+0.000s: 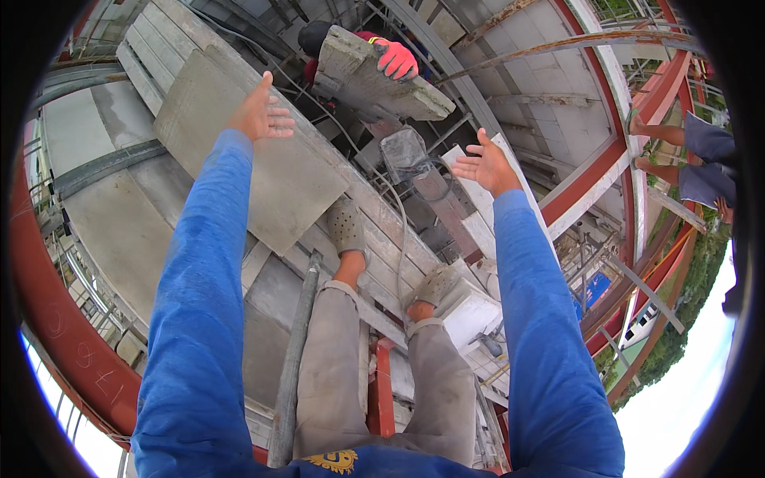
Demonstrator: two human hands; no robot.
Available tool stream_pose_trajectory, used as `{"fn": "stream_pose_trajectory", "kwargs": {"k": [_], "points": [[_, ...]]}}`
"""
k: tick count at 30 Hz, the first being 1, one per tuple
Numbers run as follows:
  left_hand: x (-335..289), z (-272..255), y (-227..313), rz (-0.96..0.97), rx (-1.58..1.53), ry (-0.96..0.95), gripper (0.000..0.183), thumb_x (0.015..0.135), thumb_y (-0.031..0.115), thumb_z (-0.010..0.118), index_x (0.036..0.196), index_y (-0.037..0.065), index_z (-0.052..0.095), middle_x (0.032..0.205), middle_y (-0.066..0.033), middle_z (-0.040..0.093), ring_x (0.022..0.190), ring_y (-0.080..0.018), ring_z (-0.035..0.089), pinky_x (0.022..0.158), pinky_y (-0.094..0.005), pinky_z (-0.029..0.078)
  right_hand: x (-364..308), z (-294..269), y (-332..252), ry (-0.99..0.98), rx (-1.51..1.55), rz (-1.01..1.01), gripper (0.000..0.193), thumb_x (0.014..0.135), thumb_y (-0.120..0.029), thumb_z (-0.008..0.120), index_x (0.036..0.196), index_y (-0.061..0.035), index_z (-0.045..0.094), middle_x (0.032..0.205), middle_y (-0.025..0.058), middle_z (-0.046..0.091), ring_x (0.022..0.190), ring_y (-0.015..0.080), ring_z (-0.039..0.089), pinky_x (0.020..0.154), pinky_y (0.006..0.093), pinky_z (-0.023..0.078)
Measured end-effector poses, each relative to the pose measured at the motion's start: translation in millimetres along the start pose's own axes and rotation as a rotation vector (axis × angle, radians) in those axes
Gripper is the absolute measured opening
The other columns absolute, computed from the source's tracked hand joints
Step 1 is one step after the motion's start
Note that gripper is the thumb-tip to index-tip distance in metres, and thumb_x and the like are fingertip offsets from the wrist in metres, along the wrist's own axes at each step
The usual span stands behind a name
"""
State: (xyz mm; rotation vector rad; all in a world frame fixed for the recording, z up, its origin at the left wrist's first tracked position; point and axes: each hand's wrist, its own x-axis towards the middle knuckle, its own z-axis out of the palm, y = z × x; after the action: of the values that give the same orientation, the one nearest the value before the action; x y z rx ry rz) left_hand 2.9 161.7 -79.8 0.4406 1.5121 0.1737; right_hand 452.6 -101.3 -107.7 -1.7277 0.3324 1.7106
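Observation:
Both my arms reach forward in blue sleeves. My left hand (261, 113) is open and holds nothing, its fingers apart above the grey flat board (255, 159) on the planks. My right hand (488, 166) is open too, palm turned inward, over a pale panel edge. Ahead, between and beyond my hands, a co-worker below raises a rough grey concrete slab (358, 76), tilted, with a chipped end. The co-worker's red-gloved hand (396, 60) grips its upper edge. Neither of my hands touches the slab.
I stand on narrow planks (382, 215) beside a gap with a dusty reddish beam (438, 203). A steel pipe (296, 358) rises by my left leg. Red steel beams (590, 187) frame the right side, where another person's legs (661, 143) show. A cable (390, 187) crosses the planks.

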Motion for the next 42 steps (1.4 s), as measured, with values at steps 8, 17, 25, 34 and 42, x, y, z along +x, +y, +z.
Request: {"fn": "stream_pose_trajectory", "kwargs": {"k": [8, 17, 25, 34, 42], "points": [[39.6, 88.0, 79.2, 0.101, 0.202, -0.091, 0.103, 0.097, 0.081, 0.055, 0.172, 0.016, 0.028, 0.178, -0.0277, 0.015, 0.157, -0.0589, 0.026, 0.116, -0.0819, 0.032, 103.2, 22.2, -18.2, -0.088, -0.041, 0.126, 0.105, 0.108, -0.068, 0.051, 0.170, 0.0060, 0.011, 0.173, 0.0368, 0.020, 0.154, 0.0598, 0.034, 0.117, 0.0678, 0.047], [112.4, 85.1, 45.7, -0.229, 0.341, -0.350, 0.101, 0.096, 0.071, 0.068, 0.172, 0.017, 0.029, 0.183, -0.0171, 0.011, 0.160, -0.0546, 0.027, 0.114, -0.0840, 0.032, 112.2, 40.0, 65.8, -0.502, -0.205, 0.190, 0.049, 0.109, -0.046, 0.064, 0.141, -0.0099, 0.060, 0.136, 0.0205, 0.067, 0.113, 0.0369, 0.073, 0.090, 0.0527, 0.065], [60.8, 123.2, 5.6, -0.235, 0.438, -0.074, 0.045, 0.091, 0.034, 0.081, 0.129, 0.013, 0.069, 0.129, -0.0120, 0.076, 0.112, -0.0312, 0.076, 0.099, -0.0560, 0.064, 64.1, 17.9, 135.2, -0.379, -0.111, 0.196, 0.056, 0.104, -0.055, 0.070, 0.138, -0.0103, 0.068, 0.129, 0.0148, 0.074, 0.107, 0.0242, 0.073, 0.080, 0.0396, 0.062], [-42.9, 180.6, -78.0, -0.191, 0.792, -0.022, 0.054, 0.089, 0.026, 0.079, 0.135, 0.001, 0.066, 0.127, -0.0201, 0.075, 0.113, -0.0370, 0.073, 0.095, -0.0576, 0.055, -91.0, -47.9, 199.5, -0.222, -0.002, 0.235, 0.095, 0.093, -0.065, 0.078, 0.157, 0.0007, 0.053, 0.157, 0.0227, 0.058, 0.141, 0.0324, 0.059, 0.113, 0.0469, 0.050], [-248.0, 166.9, -104.8, -0.048, 0.606, -0.116, 0.045, 0.088, 0.025, 0.079, 0.124, -0.002, 0.074, 0.113, -0.0159, 0.078, 0.096, -0.0282, 0.076, 0.085, -0.0403, 0.059, -252.6, -96.8, 251.3, -0.089, -0.114, 0.092, 0.129, 0.086, -0.069, 0.080, 0.172, 0.0034, 0.017, 0.169, 0.0260, 0.041, 0.152, 0.0353, 0.047, 0.122, 0.0441, 0.040]]}}
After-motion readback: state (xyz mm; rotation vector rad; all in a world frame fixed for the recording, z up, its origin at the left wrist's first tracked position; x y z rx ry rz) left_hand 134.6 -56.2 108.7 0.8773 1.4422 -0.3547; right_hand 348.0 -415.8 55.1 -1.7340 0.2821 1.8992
